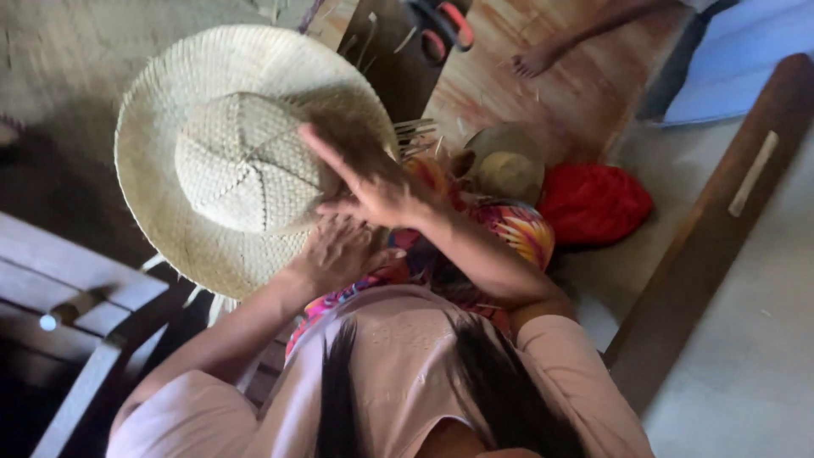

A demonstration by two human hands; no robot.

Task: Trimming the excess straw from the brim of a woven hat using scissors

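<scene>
head camera looks down over my pink shirt and dark hair to a woven straw hat [229, 161] held in front of me, its crown facing up at me and the wide brim spread round it. my left hand [339, 250] is under the near edge of the brim, fingers curled in against the weave, gripping the hat from below as far as i can see. my right hand [373, 182] is over the brim beside the crown, fingers stretched flat and loose, holding nothing; it is blurred, so i cannot tell whether it touches the straw. judging by the hat, crown and brim look fully plaited and shaped, while loose straw ends [415, 136] stick out at the far rim behind my right hand, so i'd say the edge there is what remains unfinished. on my lap is a bright patterned cloth [509, 229], and just beyond it lie a red bundle [593, 203] and a small round bowl [504, 165] on the floor. another person's bare foot [536, 59] rests on the wooden boards further off.
</scene>
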